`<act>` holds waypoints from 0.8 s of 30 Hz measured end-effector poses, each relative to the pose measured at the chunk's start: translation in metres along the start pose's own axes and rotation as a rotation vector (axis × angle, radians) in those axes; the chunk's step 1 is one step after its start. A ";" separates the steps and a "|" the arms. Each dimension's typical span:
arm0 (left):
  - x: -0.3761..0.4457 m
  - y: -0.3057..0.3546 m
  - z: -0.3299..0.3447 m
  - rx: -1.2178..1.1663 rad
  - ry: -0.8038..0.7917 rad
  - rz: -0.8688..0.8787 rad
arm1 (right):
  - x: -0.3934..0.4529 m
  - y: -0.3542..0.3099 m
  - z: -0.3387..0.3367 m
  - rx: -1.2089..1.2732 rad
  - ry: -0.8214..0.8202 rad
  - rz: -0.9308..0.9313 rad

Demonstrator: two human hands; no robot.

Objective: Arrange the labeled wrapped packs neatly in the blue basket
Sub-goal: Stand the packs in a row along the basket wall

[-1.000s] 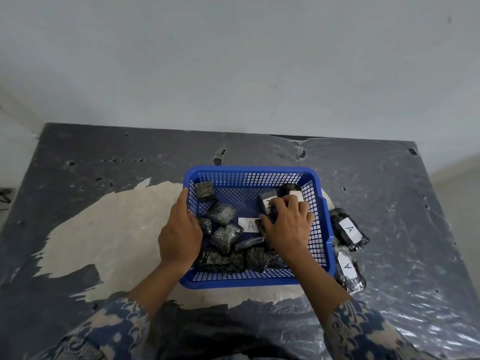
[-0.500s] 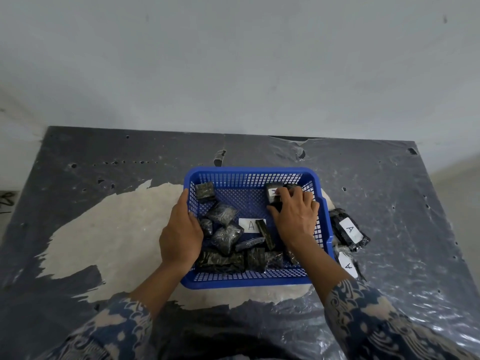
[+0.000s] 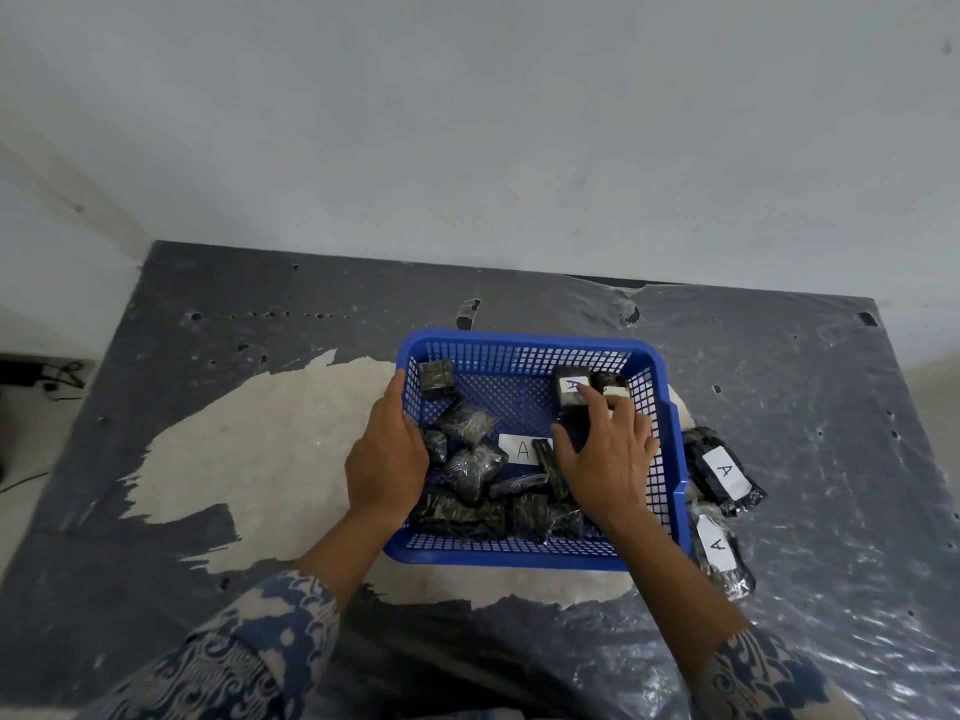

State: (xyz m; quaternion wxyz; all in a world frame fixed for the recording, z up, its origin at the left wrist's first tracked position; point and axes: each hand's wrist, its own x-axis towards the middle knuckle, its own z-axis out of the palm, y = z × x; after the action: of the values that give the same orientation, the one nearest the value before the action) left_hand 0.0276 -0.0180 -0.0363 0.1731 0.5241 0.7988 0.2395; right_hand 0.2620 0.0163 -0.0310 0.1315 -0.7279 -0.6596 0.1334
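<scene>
1. The counter (image 3: 779,387) carries the blue basket (image 3: 670,459); my left hand (image 3: 387,459) grips its left wall.
2. Two labeled packs (image 3: 724,470) wait outside, right of the basket.
3. My right hand (image 3: 608,459) pinches a wrapped pack (image 3: 570,387) at the basket's far right corner; the film looks slick and soft, so I'd hold its long sides.

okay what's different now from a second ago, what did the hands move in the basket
The right hand has slid a labeled pack from the middle of the blue basket to its far right corner, fingers still on it. The left hand still grips the left rim; the two packs outside haven't moved.
</scene>
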 end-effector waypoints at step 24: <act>0.033 0.054 -0.001 0.180 -0.122 0.245 | -0.047 0.087 -0.017 0.039 0.043 -0.191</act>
State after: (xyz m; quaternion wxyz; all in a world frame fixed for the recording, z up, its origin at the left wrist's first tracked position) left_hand 0.0546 0.0301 -0.0055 0.1432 0.6447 0.7350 0.1539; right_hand 0.3440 -0.0393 -0.0458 0.1719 -0.6615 -0.7204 0.1175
